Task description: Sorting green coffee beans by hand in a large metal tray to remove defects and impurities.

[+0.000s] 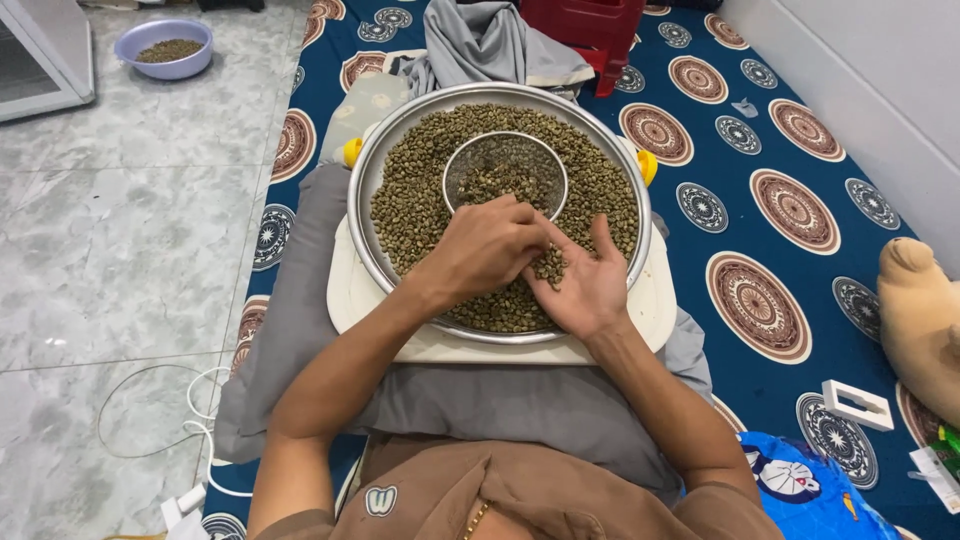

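A wide round metal tray full of greenish beans rests on a white board across my lap. A small metal bowl with some beans sits in the middle of the tray. My right hand lies palm up over the near part of the tray, holding a few beans. My left hand reaches over, its fingertips pinching at the beans in the right palm.
A grey cushion lies under the board on a blue patterned mat. A purple bowl of beans stands on the marble floor at far left. Grey cloth, a red stool, a plush toy and a white cable surround me.
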